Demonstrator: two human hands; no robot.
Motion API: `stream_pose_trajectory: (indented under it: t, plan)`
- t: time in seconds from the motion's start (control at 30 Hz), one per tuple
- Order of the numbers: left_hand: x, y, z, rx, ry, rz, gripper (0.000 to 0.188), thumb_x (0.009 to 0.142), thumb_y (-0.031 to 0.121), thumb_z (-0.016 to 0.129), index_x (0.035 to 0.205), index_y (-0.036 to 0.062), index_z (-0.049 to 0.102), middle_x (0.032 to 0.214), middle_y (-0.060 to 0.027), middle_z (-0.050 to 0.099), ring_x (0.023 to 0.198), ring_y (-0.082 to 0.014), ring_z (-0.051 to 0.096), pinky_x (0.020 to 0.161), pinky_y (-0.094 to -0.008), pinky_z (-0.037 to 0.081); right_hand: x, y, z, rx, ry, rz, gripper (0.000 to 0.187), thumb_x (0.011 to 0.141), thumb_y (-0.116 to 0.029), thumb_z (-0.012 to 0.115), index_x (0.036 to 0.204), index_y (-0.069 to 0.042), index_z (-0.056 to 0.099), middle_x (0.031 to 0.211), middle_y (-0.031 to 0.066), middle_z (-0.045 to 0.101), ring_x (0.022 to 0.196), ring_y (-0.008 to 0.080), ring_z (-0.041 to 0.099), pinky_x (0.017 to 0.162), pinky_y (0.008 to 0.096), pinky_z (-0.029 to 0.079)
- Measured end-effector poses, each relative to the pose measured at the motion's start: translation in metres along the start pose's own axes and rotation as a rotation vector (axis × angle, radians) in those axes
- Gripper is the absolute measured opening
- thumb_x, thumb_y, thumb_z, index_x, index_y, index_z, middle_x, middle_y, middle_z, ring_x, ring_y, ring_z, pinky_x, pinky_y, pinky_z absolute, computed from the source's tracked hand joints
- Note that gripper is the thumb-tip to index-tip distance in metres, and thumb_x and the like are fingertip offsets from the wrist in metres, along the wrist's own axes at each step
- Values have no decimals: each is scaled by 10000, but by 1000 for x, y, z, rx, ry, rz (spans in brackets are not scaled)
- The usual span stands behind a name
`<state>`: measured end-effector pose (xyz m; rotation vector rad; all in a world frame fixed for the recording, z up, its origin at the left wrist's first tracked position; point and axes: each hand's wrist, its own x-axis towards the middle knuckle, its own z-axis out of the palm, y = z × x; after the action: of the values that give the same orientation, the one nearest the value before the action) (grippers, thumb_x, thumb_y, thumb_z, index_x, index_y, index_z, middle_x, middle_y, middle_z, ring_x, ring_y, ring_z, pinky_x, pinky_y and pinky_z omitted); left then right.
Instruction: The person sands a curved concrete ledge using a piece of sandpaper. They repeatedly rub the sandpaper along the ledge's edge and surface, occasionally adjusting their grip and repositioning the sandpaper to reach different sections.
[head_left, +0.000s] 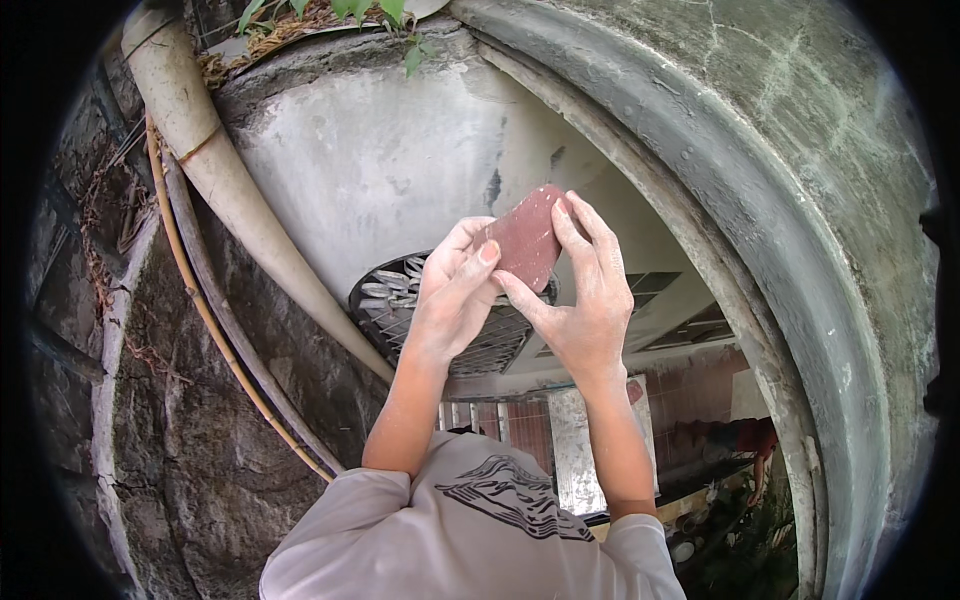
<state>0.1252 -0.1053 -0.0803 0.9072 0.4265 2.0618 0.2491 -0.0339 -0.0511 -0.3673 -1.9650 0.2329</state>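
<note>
In the head view both hands are raised in front of a pale plastered wall [380, 150], and between them they hold one small sheet of reddish-brown sandpaper [528, 240]; the left hand [452, 295] is on the left side of the sheet, its fingers [470, 240] are bent close together and the thumb presses on the lower left edge of the sheet, so this hand is closed on the sandpaper; the right hand [585, 300] holds the sheet from the right side, its fingers [585, 225] lie along the right edge and its thumb touches the bottom edge, so it also grips the sandpaper; the sheet is tilted, with its upper corner toward the right, and it stands in the air just before the wall, whether it touches the wall I cannot tell; both hands and the forearms are dusted with something pale; just behind the hands there is a dark vent grille [400, 300] with metal bars, partly covered by the left hand; on the left a thick beige pipe [230, 190] goes down slanting along the wall toward the grille, and beside it a thin bamboo-coloured rod [215, 320] lies over a rough stone wall [170, 440]; on the right a wide grey concrete arch [790, 200] bends around the scene; some green leaves [400, 20] hang at the top; at the bottom the grey shirt [470, 530] with a dark print is seen.
</note>
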Motion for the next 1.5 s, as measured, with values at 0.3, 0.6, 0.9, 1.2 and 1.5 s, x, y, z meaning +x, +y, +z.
stream_pose_trajectory:
  t: [0.3, 0.6, 0.9, 1.2, 1.5]
  plan:
    - [3, 5, -17, 461, -80, 168, 124, 875, 67, 715, 962, 8, 647, 1324, -233, 565, 1250, -290, 535, 1028, -437, 455, 0, 0, -28, 261, -282, 141, 441, 809, -158, 769, 1210, -19, 649, 1140, 139, 681, 1023, 251, 667, 908, 318, 505]
    - [-13, 7, 14, 900, 73, 182, 103, 880, -33, 670, 960, -67, 614, 983, -161, 726, 894, -179, 713, 767, -264, 564, -15, 23, -29, 529, -322, 657, 393, 949, -277, 665, 1161, 53, 658, 937, 85, 712, 830, 91, 647, 759, 245, 509]
    - [-8, 2, 13, 783, 28, 39, 109, 900, -26, 648, 961, -51, 561, 883, -165, 726, 835, -123, 696, 723, -233, 551, -19, 36, -28, 990, -242, 780, 324, 931, -146, 679, 1130, 106, 634, 964, 172, 710, 837, 175, 699, 716, 287, 601]
    - [-2, -3, 9, 722, 63, -82, 137, 905, 31, 690, 933, -34, 573, 889, -145, 703, 815, -123, 674, 725, -238, 548, -16, 38, -34, 934, -310, 872, 322, 931, -154, 676, 1141, 86, 634, 928, 138, 714, 778, 161, 698, 646, 269, 593]
    - [7, -8, 14, 725, 231, 110, 128, 892, 38, 716, 866, -22, 606, 865, -104, 698, 779, -84, 651, 693, -204, 518, -13, 20, -17, 787, -43, 727, 337, 970, -161, 626, 1217, 69, 622, 995, 136, 700, 805, 153, 688, 665, 257, 578]
